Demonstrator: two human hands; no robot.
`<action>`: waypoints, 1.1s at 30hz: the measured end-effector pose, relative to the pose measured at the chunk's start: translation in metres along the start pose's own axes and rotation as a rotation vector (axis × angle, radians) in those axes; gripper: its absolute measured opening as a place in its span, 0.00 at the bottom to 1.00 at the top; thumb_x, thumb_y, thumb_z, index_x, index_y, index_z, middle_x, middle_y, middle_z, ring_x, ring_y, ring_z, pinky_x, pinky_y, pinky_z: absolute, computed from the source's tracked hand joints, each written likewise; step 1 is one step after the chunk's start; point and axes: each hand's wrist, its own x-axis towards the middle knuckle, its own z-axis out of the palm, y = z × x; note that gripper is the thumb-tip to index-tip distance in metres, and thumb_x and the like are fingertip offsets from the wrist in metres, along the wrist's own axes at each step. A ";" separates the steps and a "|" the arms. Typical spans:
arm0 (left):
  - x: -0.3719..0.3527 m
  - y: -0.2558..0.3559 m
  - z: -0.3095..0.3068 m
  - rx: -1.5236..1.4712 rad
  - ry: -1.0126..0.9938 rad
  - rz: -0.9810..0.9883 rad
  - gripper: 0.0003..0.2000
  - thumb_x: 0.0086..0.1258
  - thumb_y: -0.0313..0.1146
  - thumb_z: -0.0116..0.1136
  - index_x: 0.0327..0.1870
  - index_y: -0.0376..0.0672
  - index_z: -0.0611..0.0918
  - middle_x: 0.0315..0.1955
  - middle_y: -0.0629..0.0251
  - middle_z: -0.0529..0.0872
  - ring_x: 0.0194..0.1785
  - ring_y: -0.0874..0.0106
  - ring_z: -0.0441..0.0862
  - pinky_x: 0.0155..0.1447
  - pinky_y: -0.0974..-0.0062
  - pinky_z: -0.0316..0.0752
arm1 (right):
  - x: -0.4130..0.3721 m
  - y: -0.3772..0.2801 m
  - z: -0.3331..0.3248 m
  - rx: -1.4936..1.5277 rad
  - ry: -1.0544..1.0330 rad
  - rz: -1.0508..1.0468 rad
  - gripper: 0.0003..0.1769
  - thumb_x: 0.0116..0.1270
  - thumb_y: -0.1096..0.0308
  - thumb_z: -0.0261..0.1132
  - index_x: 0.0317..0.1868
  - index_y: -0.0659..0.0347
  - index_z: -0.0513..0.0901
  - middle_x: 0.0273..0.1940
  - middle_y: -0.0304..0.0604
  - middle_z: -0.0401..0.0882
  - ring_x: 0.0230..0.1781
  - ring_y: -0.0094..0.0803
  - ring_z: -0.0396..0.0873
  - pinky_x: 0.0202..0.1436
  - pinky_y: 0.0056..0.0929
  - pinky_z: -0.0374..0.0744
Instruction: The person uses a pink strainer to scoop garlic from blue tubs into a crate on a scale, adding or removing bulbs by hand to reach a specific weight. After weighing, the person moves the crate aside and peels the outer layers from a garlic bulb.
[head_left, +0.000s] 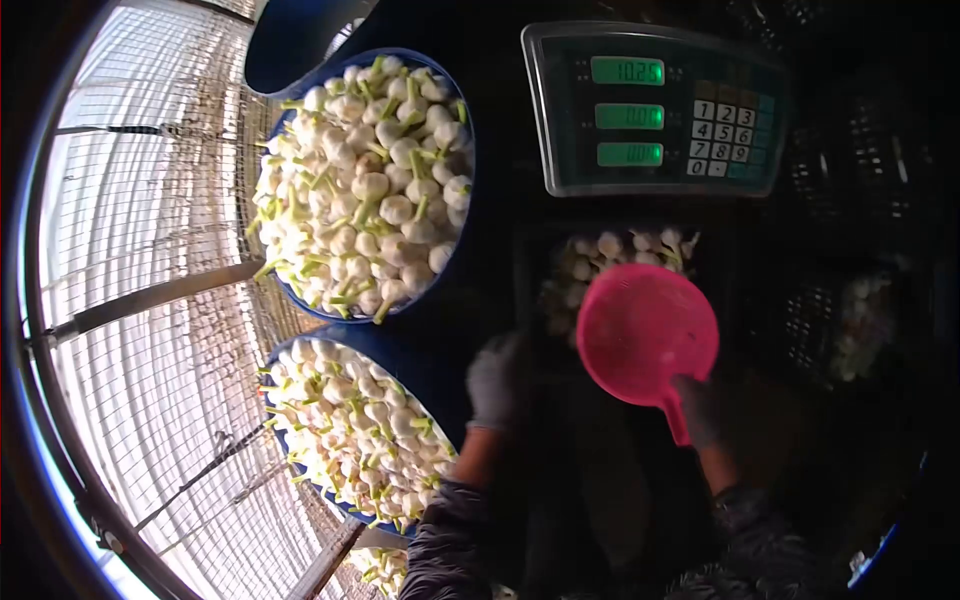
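Observation:
My right hand, in a grey glove, is wrapped round the handle of a round pink plastic scoop. The scoop is over a dark crate of garlic bulbs, covering part of them. No bulbs show in its bowl. My left hand, also gloved, is to the left of the crate, near the lower blue tub; it is blurred and dim, so its fingers cannot be made out. Beyond the crate, a digital scale display glows green, its top line reading about 10.25.
Two blue tubs heaped with garlic stand on the left: an upper tub and a lower tub. More garlic shows at the bottom. A dark slatted crate with pale contents is at right. Wire mesh lines the far left.

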 end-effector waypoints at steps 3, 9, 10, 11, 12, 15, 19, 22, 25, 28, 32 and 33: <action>-0.010 -0.034 -0.031 0.010 0.196 -0.233 0.05 0.62 0.35 0.59 0.36 0.50 0.84 0.38 0.60 0.83 0.41 0.58 0.82 0.42 0.62 0.77 | -0.012 -0.021 0.010 0.077 0.013 -0.062 0.14 0.64 0.62 0.63 0.42 0.65 0.83 0.34 0.37 0.81 0.34 0.26 0.77 0.39 0.29 0.76; 0.051 -0.003 0.052 0.263 -0.164 0.036 0.15 0.66 0.32 0.49 0.54 0.48 0.77 0.46 0.61 0.81 0.31 0.59 0.85 0.31 0.61 0.79 | -0.007 0.044 -0.010 0.430 0.232 0.026 0.12 0.64 0.62 0.63 0.42 0.61 0.83 0.33 0.33 0.78 0.33 0.19 0.73 0.35 0.24 0.73; 0.068 0.001 0.076 0.287 -0.254 -0.025 0.16 0.66 0.31 0.49 0.54 0.44 0.77 0.47 0.59 0.81 0.32 0.60 0.85 0.33 0.62 0.79 | -0.006 0.060 -0.021 0.444 0.252 0.074 0.12 0.64 0.62 0.63 0.42 0.61 0.84 0.33 0.33 0.77 0.32 0.19 0.73 0.34 0.23 0.73; 0.085 0.005 0.099 0.314 -0.344 -0.083 0.16 0.66 0.31 0.49 0.54 0.40 0.76 0.48 0.58 0.81 0.33 0.61 0.85 0.34 0.63 0.78 | -0.007 0.074 -0.027 0.461 0.271 0.125 0.11 0.64 0.62 0.63 0.41 0.60 0.84 0.32 0.33 0.77 0.32 0.19 0.72 0.34 0.23 0.73; 0.100 0.000 0.118 0.350 -0.409 -0.113 0.15 0.66 0.31 0.49 0.53 0.40 0.77 0.47 0.57 0.82 0.35 0.61 0.85 0.35 0.63 0.78 | -0.012 0.081 -0.028 0.408 0.315 0.121 0.11 0.63 0.62 0.63 0.41 0.60 0.84 0.32 0.32 0.77 0.31 0.19 0.72 0.34 0.22 0.72; 0.126 -0.058 0.185 -0.059 -0.277 -0.044 0.14 0.67 0.32 0.49 0.51 0.39 0.79 0.45 0.56 0.83 0.43 0.63 0.83 0.40 0.62 0.76 | -0.022 0.083 -0.047 0.289 0.405 0.143 0.11 0.63 0.62 0.64 0.40 0.60 0.83 0.29 0.31 0.75 0.29 0.19 0.71 0.32 0.22 0.71; 0.140 -0.115 0.241 0.092 -0.372 0.138 0.12 0.67 0.32 0.52 0.48 0.38 0.81 0.40 0.58 0.84 0.41 0.65 0.83 0.42 0.63 0.78 | -0.040 0.120 -0.061 0.323 0.449 0.229 0.10 0.62 0.63 0.64 0.36 0.61 0.82 0.28 0.31 0.75 0.28 0.20 0.71 0.30 0.23 0.70; 0.143 -0.037 0.162 0.892 -0.603 0.408 0.11 0.64 0.34 0.55 0.44 0.40 0.82 0.39 0.59 0.85 0.43 0.61 0.84 0.41 0.61 0.79 | -0.049 0.102 -0.061 0.314 0.487 0.130 0.10 0.62 0.63 0.64 0.34 0.61 0.82 0.28 0.32 0.76 0.28 0.20 0.72 0.30 0.24 0.70; 0.137 -0.020 0.132 0.670 -0.498 0.305 0.09 0.61 0.36 0.56 0.37 0.43 0.84 0.37 0.58 0.85 0.44 0.57 0.84 0.42 0.59 0.79 | -0.057 0.120 -0.071 0.276 0.501 0.156 0.09 0.61 0.64 0.64 0.34 0.61 0.82 0.29 0.33 0.76 0.29 0.21 0.72 0.31 0.24 0.71; 0.130 -0.009 0.093 0.437 -0.322 0.216 0.07 0.58 0.37 0.59 0.30 0.44 0.83 0.33 0.55 0.84 0.40 0.54 0.83 0.44 0.58 0.78 | -0.074 0.129 -0.081 0.357 0.506 0.244 0.08 0.61 0.66 0.63 0.35 0.62 0.82 0.31 0.34 0.76 0.33 0.23 0.73 0.36 0.26 0.72; 0.128 -0.017 0.045 0.076 -0.035 0.313 0.05 0.57 0.34 0.59 0.27 0.44 0.83 0.29 0.58 0.85 0.35 0.57 0.82 0.42 0.62 0.77 | -0.103 0.111 -0.089 0.533 0.564 0.120 0.20 0.59 0.68 0.65 0.51 0.64 0.76 0.40 0.37 0.76 0.39 0.26 0.73 0.42 0.28 0.74; 0.124 -0.015 0.031 -0.026 -0.009 0.279 0.04 0.57 0.33 0.60 0.27 0.44 0.83 0.29 0.58 0.85 0.35 0.58 0.82 0.41 0.63 0.77 | -0.110 0.132 -0.094 0.517 0.541 0.136 0.24 0.58 0.67 0.66 0.55 0.65 0.74 0.44 0.39 0.75 0.42 0.27 0.73 0.45 0.29 0.74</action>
